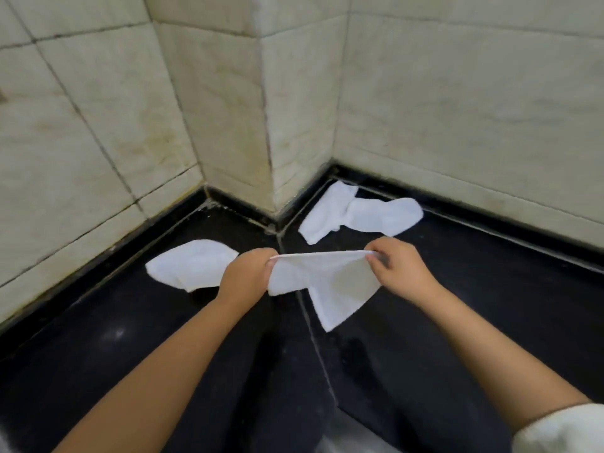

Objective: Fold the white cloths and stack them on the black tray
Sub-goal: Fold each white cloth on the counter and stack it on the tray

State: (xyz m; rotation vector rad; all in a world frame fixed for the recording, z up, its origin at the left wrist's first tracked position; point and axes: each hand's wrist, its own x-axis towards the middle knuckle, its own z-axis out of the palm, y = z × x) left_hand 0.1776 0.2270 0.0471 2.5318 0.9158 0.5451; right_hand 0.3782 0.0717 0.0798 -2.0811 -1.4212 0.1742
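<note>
I hold a white cloth [330, 282] stretched in the air between both hands, above the black counter. My left hand [248, 273] pinches its left top corner and my right hand [397, 269] pinches its right top corner; the rest hangs down in a loose point. Another white cloth [191, 264] lies crumpled on the counter just left of my left hand. Farther back, near the wall corner, lie two more crumpled white cloths [359, 215], touching each other. No black tray is in view.
The black stone counter [490, 305] runs into a corner of pale tiled walls, with a tiled pillar [261, 125] jutting out at the middle back. A seam crosses the counter under the held cloth. A metal edge [346, 443] shows at the bottom.
</note>
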